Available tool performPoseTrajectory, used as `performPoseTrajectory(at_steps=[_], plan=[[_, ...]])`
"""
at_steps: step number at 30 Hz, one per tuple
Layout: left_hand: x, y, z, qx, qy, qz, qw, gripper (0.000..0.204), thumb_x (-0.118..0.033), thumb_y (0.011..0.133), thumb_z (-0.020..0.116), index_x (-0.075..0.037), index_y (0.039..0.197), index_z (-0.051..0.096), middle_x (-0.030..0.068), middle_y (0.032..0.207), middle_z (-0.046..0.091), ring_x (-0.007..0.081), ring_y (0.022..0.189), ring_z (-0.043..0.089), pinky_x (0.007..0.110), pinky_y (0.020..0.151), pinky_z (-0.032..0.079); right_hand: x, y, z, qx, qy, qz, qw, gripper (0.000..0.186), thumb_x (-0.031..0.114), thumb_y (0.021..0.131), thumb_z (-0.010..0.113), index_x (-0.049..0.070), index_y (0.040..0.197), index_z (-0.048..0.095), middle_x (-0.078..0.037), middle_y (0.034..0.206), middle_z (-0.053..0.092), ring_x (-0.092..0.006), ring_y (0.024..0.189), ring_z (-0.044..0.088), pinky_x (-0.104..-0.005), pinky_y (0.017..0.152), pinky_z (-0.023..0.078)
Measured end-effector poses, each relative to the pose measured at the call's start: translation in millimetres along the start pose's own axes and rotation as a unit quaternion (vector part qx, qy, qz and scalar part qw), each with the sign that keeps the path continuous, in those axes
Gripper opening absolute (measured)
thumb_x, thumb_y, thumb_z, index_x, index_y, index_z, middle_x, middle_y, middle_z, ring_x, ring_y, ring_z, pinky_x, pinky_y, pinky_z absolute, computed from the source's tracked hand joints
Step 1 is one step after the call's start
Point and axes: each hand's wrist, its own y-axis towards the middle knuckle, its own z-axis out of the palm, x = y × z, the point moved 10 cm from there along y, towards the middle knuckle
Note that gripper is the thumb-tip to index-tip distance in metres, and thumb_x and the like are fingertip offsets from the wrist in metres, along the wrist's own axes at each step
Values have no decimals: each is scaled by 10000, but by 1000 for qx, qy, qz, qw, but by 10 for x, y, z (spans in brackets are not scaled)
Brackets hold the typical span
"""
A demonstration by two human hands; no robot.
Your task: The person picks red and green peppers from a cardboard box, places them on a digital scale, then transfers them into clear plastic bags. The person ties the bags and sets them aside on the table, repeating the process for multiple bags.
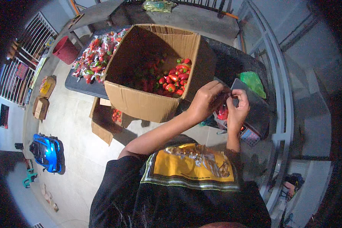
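The left hand (209, 98) and right hand (237, 109) pinch a small red-pepper bag (222, 113) right of the large cardboard box (140, 102), part-filled with loose peppers (174, 79), while clear pepper bags (97, 57) heap on the counter (85, 89) and a smaller cardboard box (102, 133) below holds more.

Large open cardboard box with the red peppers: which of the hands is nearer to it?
Left. The left hand is just off the right side of the large open cardboard box; the right hand is farther right, beyond the left one.
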Motion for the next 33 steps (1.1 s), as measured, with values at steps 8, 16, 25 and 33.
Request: performPoseTrajectory(at_steps=[8,16,25,33], plan=[[-19,-108,-140,-18,41,60,997,228,5,650,621,4,848,508,173,796,506,385,787,519,427,671,431,110,-208,80,-19,-3,35,999,197,-67,726,595,1,908,565,-48,908,596,-132,824,559,-259,787,433],[-92,-180,-429,-64,42,83,994,189,7,682,617,20,826,496,192,757,497,398,743,514,434,644,425,399,-196,297,16,-54,31,998,62,49,784,613,0,821,601,-37,793,615,-121,770,562,-264,743,439],[335,-287,-556,-56,-5,-28,998,179,46,660,577,13,810,485,181,723,486,387,686,495,397,602,411,-147,-287,801,205,249,216,922,73,94,792,611,38,838,604,-4,830,600,-95,815,548,-237,792,395],[305,-419,-638,-72,63,3,995,296,-4,623,676,21,860,500,170,838,528,317,753,534,361,651,429,-201,-386,831,136,210,223,942,57,88,805,596,38,834,591,6,806,580,-88,796,529,-220,779,383]])
